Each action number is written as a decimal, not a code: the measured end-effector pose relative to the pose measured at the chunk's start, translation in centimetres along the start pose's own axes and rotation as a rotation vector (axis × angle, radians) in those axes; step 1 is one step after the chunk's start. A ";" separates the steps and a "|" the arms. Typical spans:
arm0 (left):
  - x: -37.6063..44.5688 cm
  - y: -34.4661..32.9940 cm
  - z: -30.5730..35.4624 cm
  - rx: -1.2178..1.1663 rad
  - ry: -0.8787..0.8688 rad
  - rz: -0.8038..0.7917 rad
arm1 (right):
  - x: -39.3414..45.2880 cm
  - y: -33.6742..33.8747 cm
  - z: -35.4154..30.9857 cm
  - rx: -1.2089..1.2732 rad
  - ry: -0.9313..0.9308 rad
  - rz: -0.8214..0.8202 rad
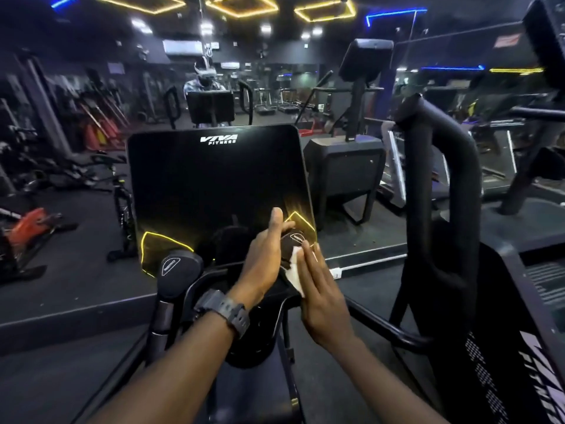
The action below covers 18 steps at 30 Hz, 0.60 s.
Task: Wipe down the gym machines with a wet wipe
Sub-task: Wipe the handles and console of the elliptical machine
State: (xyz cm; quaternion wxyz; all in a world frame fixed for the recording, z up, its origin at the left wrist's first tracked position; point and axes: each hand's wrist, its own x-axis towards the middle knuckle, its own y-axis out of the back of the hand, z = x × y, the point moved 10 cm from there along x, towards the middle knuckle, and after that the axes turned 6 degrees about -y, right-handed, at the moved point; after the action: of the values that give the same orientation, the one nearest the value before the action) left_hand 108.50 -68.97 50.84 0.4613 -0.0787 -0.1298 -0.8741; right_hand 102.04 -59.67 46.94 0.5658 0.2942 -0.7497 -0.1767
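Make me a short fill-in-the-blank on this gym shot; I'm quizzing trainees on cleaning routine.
1. The right hand presses a ____ wipe against the machine's grip.
2. The left hand wears a ____ on its wrist.
3. The black screen above the hands reads VIVA ____.
4. The other grip sits to the ____ of the hands.

Missing words: white; watch; FITNESS; left

Left hand [263, 264] curled, thumb up — right hand [318, 289] flat, fingers straight.

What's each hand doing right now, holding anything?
Left hand: curled around the right handle knob, steadying it.
Right hand: open, straight fingers pressing the white wipe against that knob.
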 end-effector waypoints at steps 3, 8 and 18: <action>0.1 -0.2 0.2 0.007 0.000 -0.032 | 1.4 0.1 0.9 0.036 -0.108 0.012; 0.1 -0.7 -0.2 -0.212 0.062 -0.066 | 4.6 -2.0 -2.3 -0.181 -0.078 0.026; 0.5 -1.0 -1.2 -0.394 0.120 -0.116 | 5.2 -0.6 -2.1 -0.148 -0.177 0.079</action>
State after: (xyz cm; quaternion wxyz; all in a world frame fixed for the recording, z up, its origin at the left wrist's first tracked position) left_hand 107.36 -69.23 49.70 0.3929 -0.1075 0.0669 -0.9108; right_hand 103.21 -63.33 51.10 0.5242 0.2052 -0.7926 -0.2344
